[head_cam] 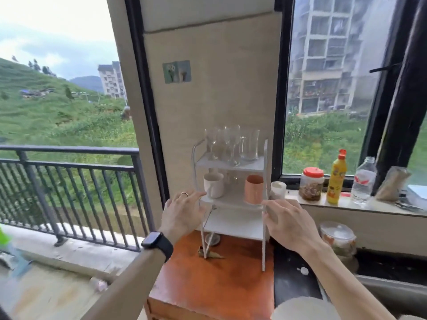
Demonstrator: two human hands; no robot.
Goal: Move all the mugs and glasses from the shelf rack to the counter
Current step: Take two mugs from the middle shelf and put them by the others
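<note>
I see both hands loose, holding nothing. Left hand (pixel 182 213) fingertips sit just left of white mug (pixel 213 184); right hand (pixel 288 220) is just near of pink mug (pixel 254 189). Both mugs stand upright, mouths up, on rack (pixel 231 224) middle shelf. Glasses (pixel 231 144) upright on top.

White three-tier shelf rack (pixel 231 224) on orange tabletop (pixel 208 287). Top tier: clear glasses (pixel 232 144). Middle tier: white mug (pixel 213 185) left, pink mug (pixel 254 189) right. Folded paper scrap (pixel 211 255) by front-left leg.
</note>
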